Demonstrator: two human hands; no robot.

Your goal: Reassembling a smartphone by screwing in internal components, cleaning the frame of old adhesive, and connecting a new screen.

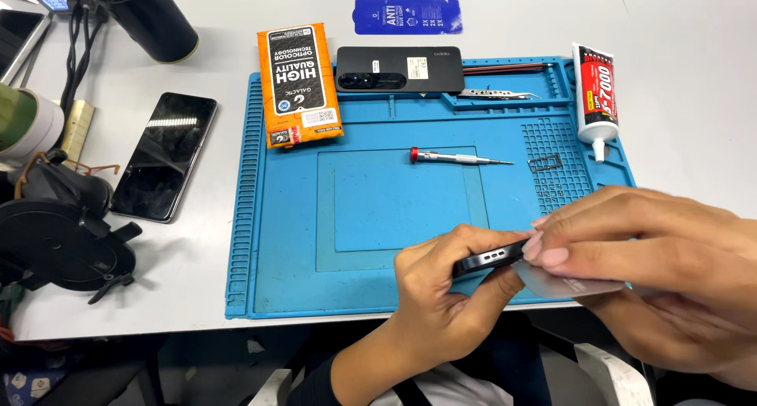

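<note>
Two hands: both are closed on one dark phone [489, 258], held edge-up over the near edge of the blue mat [284, 240].
Left hand [441, 284]: the phone's lower end is gripped.
Right hand [654, 248]: the phone's upper end is pinched, with a thin clear card [564, 284] pressed beneath.
Screwdriver [457, 158]: laid mid-mat.
Glue tube [595, 94]: at the mat's far right corner.
Orange packet [300, 83]: on the mat's far left corner.

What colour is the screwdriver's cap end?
Red, on the screwdriver lying on the blue mat; head view.
</note>
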